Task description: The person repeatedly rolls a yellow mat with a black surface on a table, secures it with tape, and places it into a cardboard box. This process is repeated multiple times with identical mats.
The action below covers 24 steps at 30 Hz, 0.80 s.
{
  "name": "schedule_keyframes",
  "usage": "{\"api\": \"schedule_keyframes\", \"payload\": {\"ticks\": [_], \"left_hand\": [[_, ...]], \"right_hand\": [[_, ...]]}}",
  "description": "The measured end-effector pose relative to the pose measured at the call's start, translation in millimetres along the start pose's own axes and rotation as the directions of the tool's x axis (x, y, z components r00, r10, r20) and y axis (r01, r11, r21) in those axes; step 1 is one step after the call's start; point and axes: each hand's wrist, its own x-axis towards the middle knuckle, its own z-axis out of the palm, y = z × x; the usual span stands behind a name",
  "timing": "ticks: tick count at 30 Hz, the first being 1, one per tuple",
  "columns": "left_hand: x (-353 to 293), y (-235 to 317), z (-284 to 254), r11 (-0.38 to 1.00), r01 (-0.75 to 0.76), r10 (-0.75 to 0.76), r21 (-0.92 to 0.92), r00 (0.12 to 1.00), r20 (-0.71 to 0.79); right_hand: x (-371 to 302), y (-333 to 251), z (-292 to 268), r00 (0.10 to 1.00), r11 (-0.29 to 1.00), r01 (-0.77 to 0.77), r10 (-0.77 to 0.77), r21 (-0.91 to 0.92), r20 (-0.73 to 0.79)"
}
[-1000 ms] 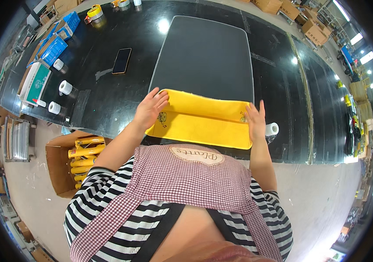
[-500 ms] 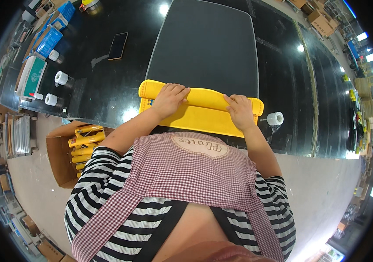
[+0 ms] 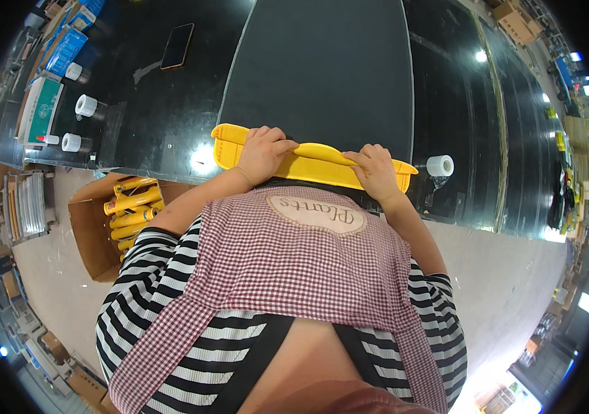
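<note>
A yellow sheet [image 3: 315, 171], with stitch-like marks near its ends, lies across the table's near edge against my apron. Its far edge is curled over into a thick fold. My left hand [image 3: 262, 153] grips this fold left of the middle, fingers bent over the top. On the right part, my right hand [image 3: 376, 168] holds the same fold with its fingers curled and thumb pointing inward. Beyond the sheet stretches a dark grey mat [image 3: 315, 76] with a pale border. What lies beneath my palms is hidden.
White label-like rolls stand at the right [image 3: 440, 165] and left [image 3: 86, 105]. A phone [image 3: 178, 46] lies at the far left, past a green-and-white box [image 3: 41, 110] and a red-capped bottle [image 3: 47, 140]. Below the table, a cardboard box [image 3: 86, 238] holds several yellow rolls [image 3: 129, 202].
Both hands have drawn the yellow sheet closer to my body, and less of its flat near part shows. My view has shifted slightly, too.
</note>
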Motion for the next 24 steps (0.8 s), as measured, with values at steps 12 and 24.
{"api": "schedule_keyframes", "payload": {"ticks": [12, 24], "left_hand": [[11, 3, -1, 0.965, 0.262, -0.254, -0.023, 0.951, 0.175], [45, 5, -10, 0.888, 0.458, -0.429, -0.038, 0.856, 0.288]], "right_hand": [[31, 0, -10, 0.875, 0.895, -0.407, 0.326, 0.182, 0.358], [57, 3, -15, 0.752, 0.773, -0.628, 0.575, 0.089, 0.323]]}}
